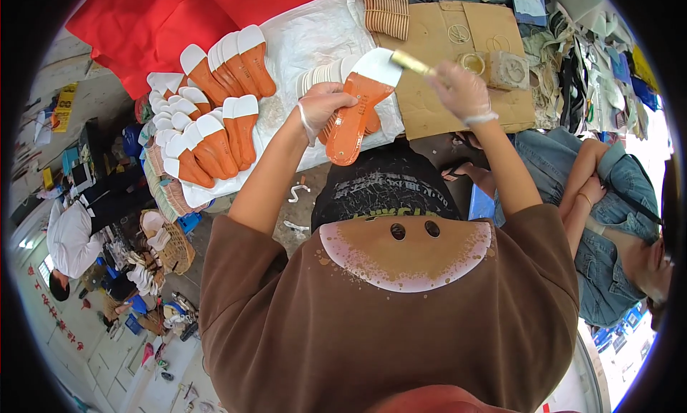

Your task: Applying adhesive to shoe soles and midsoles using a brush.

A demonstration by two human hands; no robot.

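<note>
My left hand (pixel 322 107) grips an orange-brown shoe insole (pixel 351 130) with a white end, its thumb on the top face. The insole is tilted, white end up and to the right. In my right hand (pixel 459 91) is a flat brush (pixel 411 63), its pale head at the insole's white end. Under the held insole, a fanned row of similar insoles (pixel 322 75) is partly hidden. Farther left, several fanned groups of brown and white insoles (pixel 215 144) lie on white sheeting (pixel 304 37).
Right of the sheeting lies brown cardboard (pixel 429 116) bearing a small block-like container (pixel 507 70) and rubber bands (pixel 458 33). A banded stack of tan insoles (pixel 386 11) sits at the back. A person in denim (pixel 608 177) sits close on the right. Red cloth (pixel 164 19) covers the far left.
</note>
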